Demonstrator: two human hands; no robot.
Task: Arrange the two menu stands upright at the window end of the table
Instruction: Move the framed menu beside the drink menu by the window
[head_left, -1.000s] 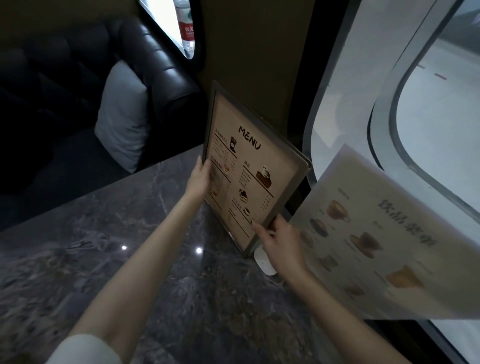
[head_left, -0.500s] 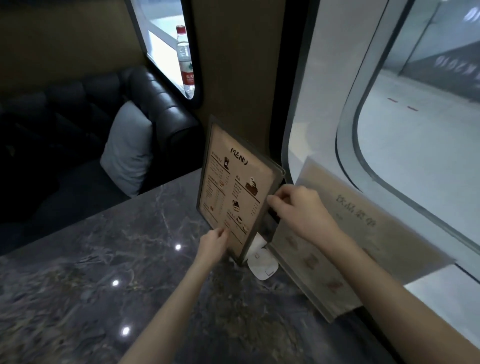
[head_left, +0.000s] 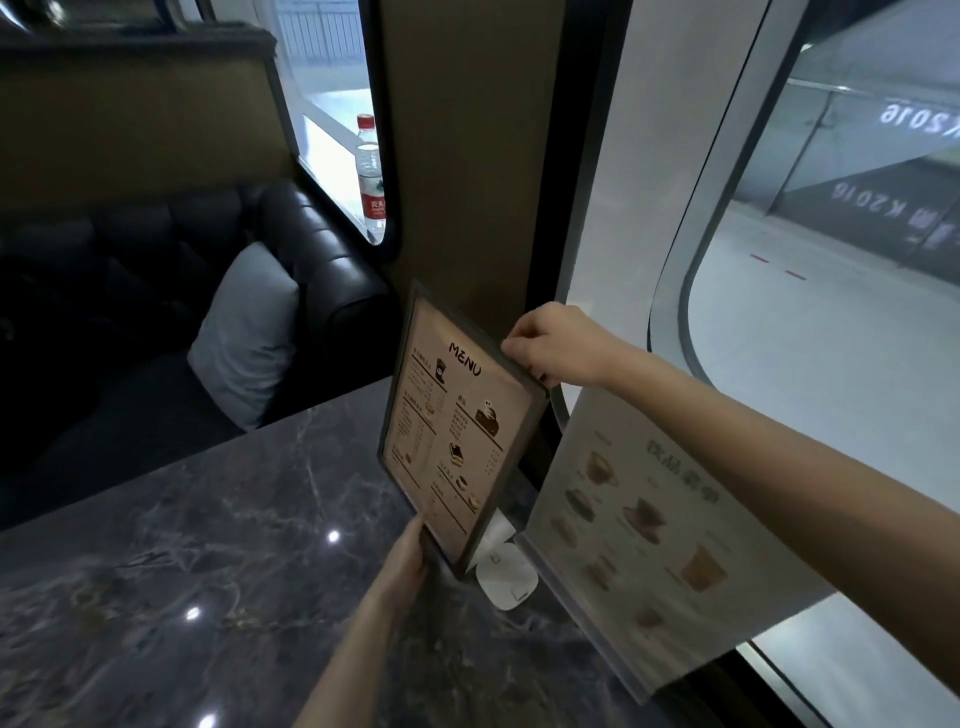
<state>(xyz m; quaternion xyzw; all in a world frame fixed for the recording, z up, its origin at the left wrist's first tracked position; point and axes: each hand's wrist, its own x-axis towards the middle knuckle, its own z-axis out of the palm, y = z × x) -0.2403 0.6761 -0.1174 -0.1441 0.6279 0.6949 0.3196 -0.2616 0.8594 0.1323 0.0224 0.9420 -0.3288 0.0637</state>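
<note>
- Head view, the hold: the left hand (head_left: 402, 558) rests with straight fingers against the lower near edge of the dark-framed menu stand (head_left: 457, 441). It steadies the stand and does not close round it. The right hand (head_left: 545, 345) is curled over the stand's top right corner, pinching the frame.
- Head view, placement: this stand is upright but leans slightly, at the window end of the bench (head_left: 218, 561), against the brown wall panel at 12 o'clock. The second menu stand (head_left: 649, 530), pale with drink pictures, stands just beside it at 3 o'clock, along the window (head_left: 831, 338). Whether the two touch I cannot tell.
- Head view, risk of tipping: the polished stone top looks slippery. If the right hand lets go before the foot sits flat, I judge the framed stand could slide at its base or topple toward the person at 6 o'clock.
- Head view, risk of a knock-on: the right forearm reaches across just above the pale stand. Pulling it back carelessly could brush that sheet and push it over or skew it.
- Head view, risk at the base: a small white object (head_left: 506, 577) lies on the bench just at the foot of the framed stand, at about 5 o'clock from it. If the foot lands on it, the stand may rock. What the object is I cannot tell.
- Head view, further off: a water bottle (head_left: 371, 182) on the sill at 11 o'clock and a grey cushion (head_left: 249, 332) on the sofa at 10 o'clock are well apart and unlikely to interfere.
</note>
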